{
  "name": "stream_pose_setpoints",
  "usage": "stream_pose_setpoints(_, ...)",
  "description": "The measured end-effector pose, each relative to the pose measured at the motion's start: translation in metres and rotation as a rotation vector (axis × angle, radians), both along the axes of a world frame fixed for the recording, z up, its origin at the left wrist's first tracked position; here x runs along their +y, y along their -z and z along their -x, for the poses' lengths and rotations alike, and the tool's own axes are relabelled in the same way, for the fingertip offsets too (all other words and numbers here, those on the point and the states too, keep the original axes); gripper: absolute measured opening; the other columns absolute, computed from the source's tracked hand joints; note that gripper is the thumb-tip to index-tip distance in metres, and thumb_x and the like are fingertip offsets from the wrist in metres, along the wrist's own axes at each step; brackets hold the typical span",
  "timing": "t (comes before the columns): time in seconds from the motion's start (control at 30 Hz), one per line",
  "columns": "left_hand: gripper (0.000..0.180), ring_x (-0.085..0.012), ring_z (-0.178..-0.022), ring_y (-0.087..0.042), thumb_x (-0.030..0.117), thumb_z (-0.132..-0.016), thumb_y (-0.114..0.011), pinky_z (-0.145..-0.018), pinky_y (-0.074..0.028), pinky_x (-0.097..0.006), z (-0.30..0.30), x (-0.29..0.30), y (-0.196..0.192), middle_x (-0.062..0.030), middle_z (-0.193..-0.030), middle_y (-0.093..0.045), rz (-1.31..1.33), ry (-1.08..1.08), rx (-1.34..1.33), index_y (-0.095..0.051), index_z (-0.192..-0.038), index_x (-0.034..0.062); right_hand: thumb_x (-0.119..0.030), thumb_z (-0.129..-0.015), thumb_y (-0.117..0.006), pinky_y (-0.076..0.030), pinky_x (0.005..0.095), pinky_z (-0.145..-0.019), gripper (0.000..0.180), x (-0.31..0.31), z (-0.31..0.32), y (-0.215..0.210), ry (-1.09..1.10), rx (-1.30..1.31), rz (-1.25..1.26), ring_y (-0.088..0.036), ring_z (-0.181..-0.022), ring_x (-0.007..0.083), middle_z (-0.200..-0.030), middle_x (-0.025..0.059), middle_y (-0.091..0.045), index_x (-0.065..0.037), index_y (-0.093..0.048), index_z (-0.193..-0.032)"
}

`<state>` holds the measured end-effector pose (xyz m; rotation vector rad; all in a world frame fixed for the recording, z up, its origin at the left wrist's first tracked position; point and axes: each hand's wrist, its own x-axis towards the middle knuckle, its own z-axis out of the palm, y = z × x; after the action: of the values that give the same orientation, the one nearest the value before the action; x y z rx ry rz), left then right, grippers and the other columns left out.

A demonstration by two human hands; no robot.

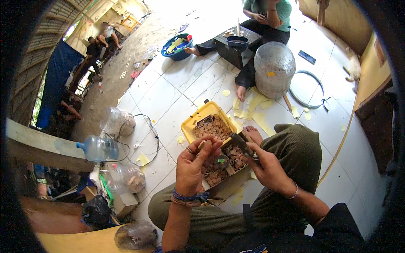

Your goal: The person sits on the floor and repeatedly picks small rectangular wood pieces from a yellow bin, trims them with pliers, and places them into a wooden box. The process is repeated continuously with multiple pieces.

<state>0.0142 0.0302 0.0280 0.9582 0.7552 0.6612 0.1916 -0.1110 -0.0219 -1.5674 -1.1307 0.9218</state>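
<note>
My left hand (192, 168) is closed in a pinch on a small light-brown piece (202, 144), raised over the boxes between my legs. My right hand (270, 168) is wrapped round a dark, blocky tool that looks like a hammer (241, 143); its handle is mostly hidden. Beneath my hands a box (217, 183) holds many small flat brown pieces. A round dark block (221, 160) with a green mark stands among them. Just beyond sits a yellow tub (186, 125), partly filled with similar brown squares (216, 125).
Yellow paper scraps (263, 122) lie on the white tiles. Ahead, a person (280, 17) sits by a black box (230, 52) and a large wrapped plastic container (274, 69). A blue basin (178, 55), a hoop (295, 99) and, at left, several clear bottles (101, 148) stand around.
</note>
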Motion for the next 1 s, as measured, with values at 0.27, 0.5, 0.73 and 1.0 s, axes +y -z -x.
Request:
stream_pose_setpoints(0.27,0.041,-0.0195,-0.110,-0.071,0.019,-0.110,-0.057,-0.096,-0.060,-0.032,-0.001,-0.019,0.003,-0.0156,-0.132,-0.069,-0.238,-0.028,0.040,-0.055,-0.146,-0.0010,0.000,-0.095,-0.067,-0.056,0.0441,-0.093,0.049,0.012,0.014,0.000,0.006,-0.267,-0.195,-0.069,-0.113,0.0403,-0.124,0.0210,-0.069,-0.008,-0.056,-0.142)
stream_pose_setpoints(0.5,0.042,-0.0186,-0.117,-0.068,0.016,-0.109,-0.059,-0.103,-0.056,-0.032,0.007,-0.019,0.005,-0.0138,-0.135,-0.068,-0.261,0.021,0.041,-0.054,-0.148,-0.0001,0.004,-0.094,-0.068,-0.058,0.0418,-0.087,0.048,0.017,0.016,0.003,0.026,-0.407,-0.175,-0.071,-0.106,0.0360,-0.119,0.0203,-0.070,-0.005,-0.057,-0.140)
stream_pose_setpoints(0.73,0.041,-0.0195,-0.130,-0.061,0.002,-0.101,-0.067,-0.111,-0.049,-0.035,0.003,-0.026,0.002,-0.0127,-0.136,-0.068,-0.244,-0.015,-0.071,-0.058,-0.142,0.0001,0.004,-0.092,-0.066,-0.055,0.0478,-0.089,0.055,0.016,0.017,0.004,0.001,-0.388,-0.153,-0.068,-0.106,0.0431,-0.123,0.0206,-0.067,-0.011,-0.055,-0.144)
stream_pose_setpoints(1.0,0.040,-0.0186,-0.128,-0.062,0.001,-0.100,-0.068,-0.109,-0.052,-0.033,0.001,-0.026,0.000,-0.0117,-0.139,-0.066,-0.321,0.019,-0.085,-0.058,-0.139,0.0006,0.009,-0.088,-0.065,-0.055,0.0479,-0.086,0.063,0.015,0.015,0.006,0.038,-0.463,-0.198,-0.066,-0.102,0.0415,-0.118,0.0196,-0.065,-0.011,-0.053,-0.147)
